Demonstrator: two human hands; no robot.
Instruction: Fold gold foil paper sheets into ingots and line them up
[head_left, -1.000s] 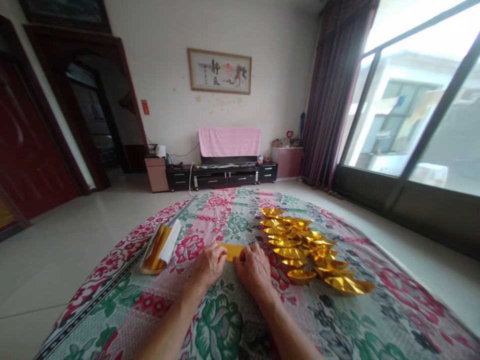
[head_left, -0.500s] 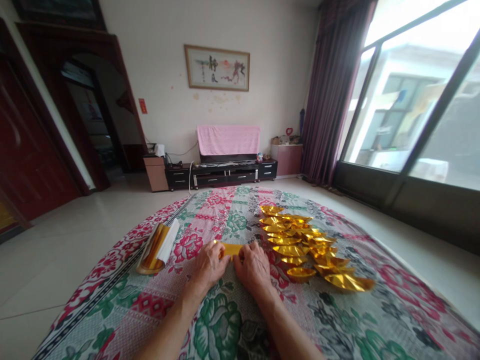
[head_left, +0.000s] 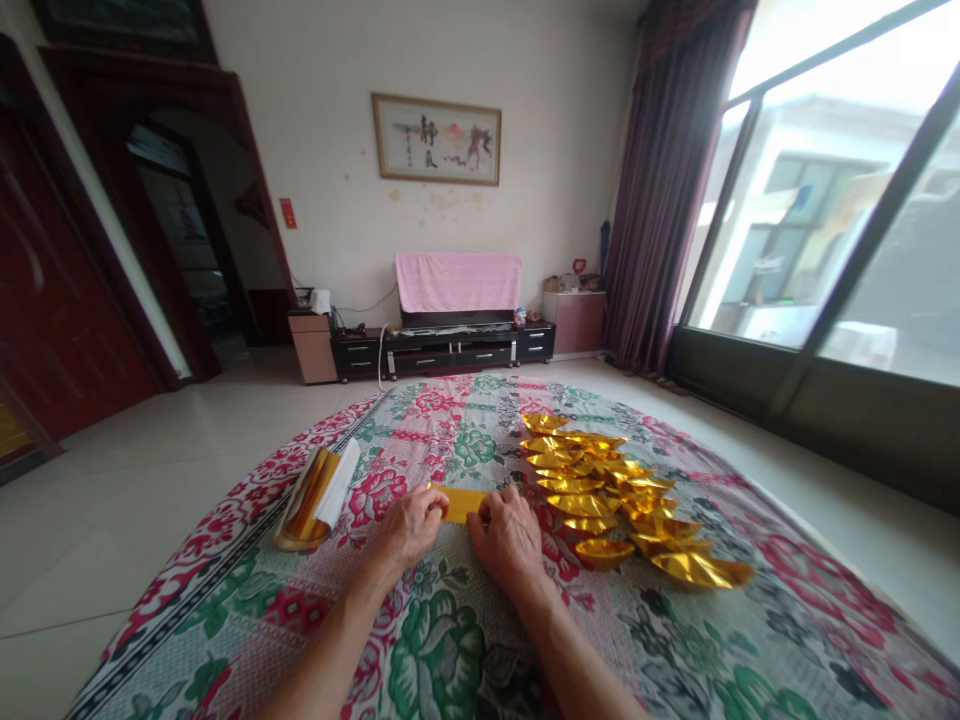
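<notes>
A narrow folded strip of gold foil paper lies crosswise between my hands, low over the flowered tablecloth. My left hand pinches its left end between thumb and fingers. At the other end, my right hand has its fingers curled over the paper, covering that end. To the right, several boat-shaped gold paper ingots sit in overlapping rows. Left of my hands rests a curled stack of gold sheets with white backs.
The round table wears a red, green and grey flowered tablecloth. Beyond it stand a low black TV cabinet and a pink cloth draped over a screen. A purple curtain and large windows are at the right.
My left hand has shifted slightly left along the strip, so more gold paper shows between my hands. My right hand stays almost in place.
</notes>
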